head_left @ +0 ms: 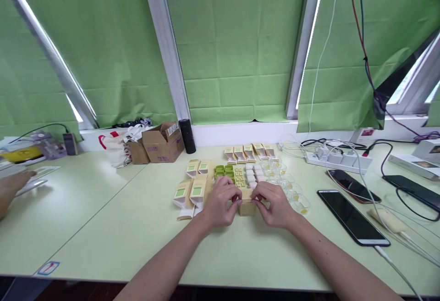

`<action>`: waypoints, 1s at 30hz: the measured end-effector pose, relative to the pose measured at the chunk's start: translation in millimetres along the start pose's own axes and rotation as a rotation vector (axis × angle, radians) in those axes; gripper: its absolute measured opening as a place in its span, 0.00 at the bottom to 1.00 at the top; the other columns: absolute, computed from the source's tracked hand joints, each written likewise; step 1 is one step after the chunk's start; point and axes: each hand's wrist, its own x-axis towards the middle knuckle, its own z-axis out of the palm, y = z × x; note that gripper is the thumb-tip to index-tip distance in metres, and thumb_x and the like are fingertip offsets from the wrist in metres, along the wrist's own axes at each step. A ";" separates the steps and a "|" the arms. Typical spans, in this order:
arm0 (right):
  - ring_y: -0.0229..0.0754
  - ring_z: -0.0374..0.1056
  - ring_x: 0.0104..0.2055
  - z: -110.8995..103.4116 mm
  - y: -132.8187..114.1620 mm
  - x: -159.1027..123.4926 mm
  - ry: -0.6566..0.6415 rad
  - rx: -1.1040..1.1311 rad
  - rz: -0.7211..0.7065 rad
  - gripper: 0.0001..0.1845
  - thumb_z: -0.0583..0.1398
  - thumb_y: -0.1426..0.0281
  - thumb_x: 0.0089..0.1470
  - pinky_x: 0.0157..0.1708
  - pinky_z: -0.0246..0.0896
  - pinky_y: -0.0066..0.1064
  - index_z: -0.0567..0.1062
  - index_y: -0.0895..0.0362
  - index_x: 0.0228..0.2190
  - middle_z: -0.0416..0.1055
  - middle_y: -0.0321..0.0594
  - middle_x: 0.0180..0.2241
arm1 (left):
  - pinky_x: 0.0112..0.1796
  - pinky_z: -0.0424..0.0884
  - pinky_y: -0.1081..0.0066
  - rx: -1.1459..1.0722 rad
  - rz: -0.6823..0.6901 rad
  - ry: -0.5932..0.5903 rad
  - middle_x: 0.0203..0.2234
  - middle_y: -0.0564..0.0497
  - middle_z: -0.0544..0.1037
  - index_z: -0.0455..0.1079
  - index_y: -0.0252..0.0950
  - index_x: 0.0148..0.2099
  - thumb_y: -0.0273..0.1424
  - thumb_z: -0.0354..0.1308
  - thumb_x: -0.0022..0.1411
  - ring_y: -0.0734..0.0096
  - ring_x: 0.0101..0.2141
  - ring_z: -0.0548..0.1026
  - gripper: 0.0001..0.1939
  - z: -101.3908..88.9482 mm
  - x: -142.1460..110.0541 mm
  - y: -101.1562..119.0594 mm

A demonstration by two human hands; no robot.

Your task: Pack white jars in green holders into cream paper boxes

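A small kraft cardboard box [247, 208] stands on the table between my two hands. My left hand [224, 202] pinches the left side of its upper flap, thumb and fingers closed. On the opposite side, my right hand [273, 203] pinches the same flap at its right edge. Just beyond the box are green square cups [224, 169], small yellowish pieces [239, 177] in rows, and white rounded blocks [252, 172]. Clear plastic cups [290, 184] with yellow spots lie right of them. Open kraft boxes [197, 193] with green labels rest left of my left hand.
More kraft boxes [248, 153] line the back. Phones [353, 217], cables and a power strip [338, 161] occupy the right. A brown carton [163, 142] and a black cylinder [187, 136] stand at the back left. Another person's hand [13, 191] is at far left.
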 end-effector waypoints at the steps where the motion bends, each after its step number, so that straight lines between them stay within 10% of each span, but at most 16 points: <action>1: 0.40 0.62 0.29 0.2 0.4 -0.3 -0.002 0.001 0.000 0.09 0.59 0.80 0.54 0.29 0.51 0.31 0.69 0.54 0.33 0.67 0.34 0.27 | 0.42 0.61 0.58 0.004 0.006 -0.005 0.27 0.51 0.74 0.67 0.39 0.37 0.22 0.57 0.61 0.59 0.38 0.66 0.06 -0.1 0.0 0.0; 30: 0.37 0.58 0.24 -4.7 0.9 -0.2 -0.064 0.088 0.040 0.07 0.58 0.79 0.48 0.28 0.47 0.31 0.69 0.54 0.28 0.63 0.31 0.22 | 0.42 0.62 0.55 -0.013 0.035 -0.061 0.25 0.50 0.73 0.68 0.38 0.34 0.24 0.55 0.60 0.58 0.37 0.67 0.04 -2.4 0.7 2.2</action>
